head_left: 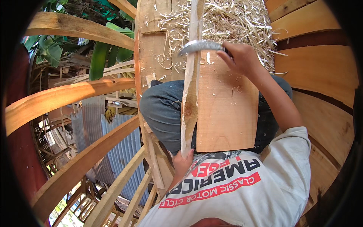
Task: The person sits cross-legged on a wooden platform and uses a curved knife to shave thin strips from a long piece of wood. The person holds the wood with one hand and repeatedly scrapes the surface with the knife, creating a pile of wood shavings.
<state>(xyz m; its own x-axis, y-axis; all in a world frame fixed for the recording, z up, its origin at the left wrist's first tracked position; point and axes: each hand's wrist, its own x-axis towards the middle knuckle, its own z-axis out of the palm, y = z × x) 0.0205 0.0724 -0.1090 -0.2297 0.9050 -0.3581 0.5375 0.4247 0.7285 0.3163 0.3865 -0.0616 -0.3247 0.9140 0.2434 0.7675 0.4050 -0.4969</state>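
Right hand (pixel 242 57) has its fingers closed on a curved grey metal knife (pixel 201 46), crosswise over the long pale wooden strip (pixel 190 90) extending forward from the left hand (pixel 182 162), likewise closed on it.

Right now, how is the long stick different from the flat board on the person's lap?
The stick is narrow and shows more length; the board is much wider. The stick is patchy, pale and brown, while the board is a more even orange-brown. The left hand grips the stick, and a curved blade crosses it; no hand grips the board. Both are wood.
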